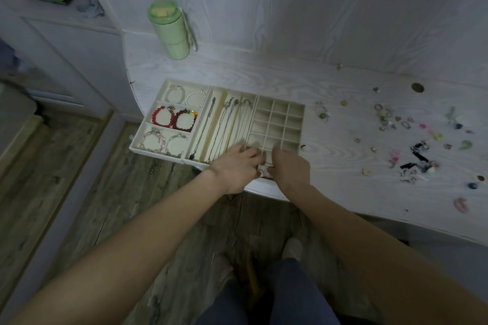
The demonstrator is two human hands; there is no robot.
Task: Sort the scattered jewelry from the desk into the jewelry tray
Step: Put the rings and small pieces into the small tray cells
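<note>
Both hands meet at the near edge of the jewelry tray [277, 108]. The left hand [235, 169] and right hand [291, 166] together pinch a small pink piece [264, 173], likely to drop it in a little box.

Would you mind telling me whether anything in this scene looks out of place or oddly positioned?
Yes. The jewelry tray sits at the desk's rounded front-left corner, and its near-left corner appears to overhang the edge above the floor. Small loose jewelry is scattered over the desk to the tray's right, while most grid cells look empty.
</note>
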